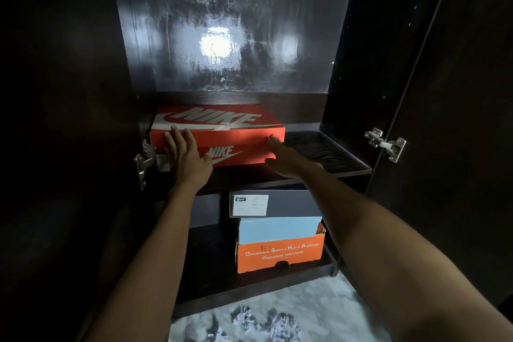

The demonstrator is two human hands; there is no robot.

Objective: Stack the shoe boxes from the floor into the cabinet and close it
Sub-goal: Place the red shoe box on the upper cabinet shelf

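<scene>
A red Nike shoe box (222,126) lies on the upper shelf (327,153) of the dark cabinet, toward its left side. My left hand (184,154) presses flat against the box's front face near the left corner, fingers straight. My right hand (283,157) touches the front right corner with straight fingers. On the shelf below stand three stacked boxes: a dark grey box (288,203) on top, a light blue box (277,229) in the middle, and an orange safety-shoe box (280,254) at the bottom.
Both cabinet doors stand open; the right door (458,119) hangs on a metal hinge (385,144), and another hinge (144,159) sits at the left. The shelf part right of the Nike box is bare. Pale patterned floor (277,314) lies below.
</scene>
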